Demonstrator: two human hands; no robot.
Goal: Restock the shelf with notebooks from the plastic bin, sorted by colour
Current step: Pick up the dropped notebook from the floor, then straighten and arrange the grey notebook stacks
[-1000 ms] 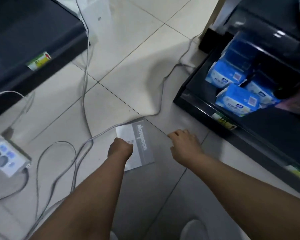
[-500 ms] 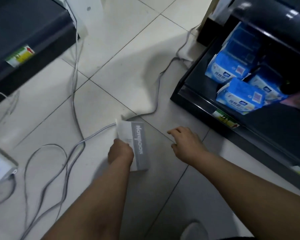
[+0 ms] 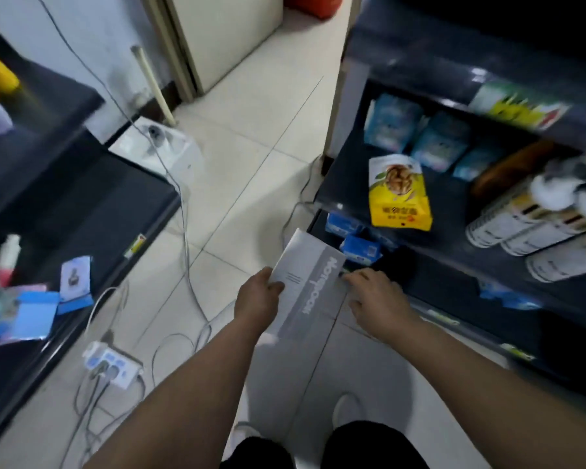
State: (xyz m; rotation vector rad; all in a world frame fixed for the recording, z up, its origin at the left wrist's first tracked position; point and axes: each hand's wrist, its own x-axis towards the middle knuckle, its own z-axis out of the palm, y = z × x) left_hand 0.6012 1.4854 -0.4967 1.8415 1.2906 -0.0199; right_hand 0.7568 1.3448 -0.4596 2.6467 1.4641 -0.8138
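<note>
A grey and white notebook (image 3: 307, 282) is raised off the floor in the middle of the view. My left hand (image 3: 259, 297) grips its left edge, thumb on the cover. My right hand (image 3: 376, 294) hovers at the notebook's right edge with fingers loosely spread, touching or nearly touching it. The dark shelf unit (image 3: 437, 279) stands to the right, just beyond both hands. No plastic bin is in sight.
The right shelf holds a yellow snack bag (image 3: 400, 194), blue packs (image 3: 361, 248) and white cans (image 3: 528, 231). A second dark shelf (image 3: 82, 214) on the left carries blue cards. A power strip (image 3: 110, 363) and cables lie on the tiled floor.
My left hand has lifted the notebook off the floor toward the right shelf. My right hand has come up to its right edge. The view has tilted upward.
</note>
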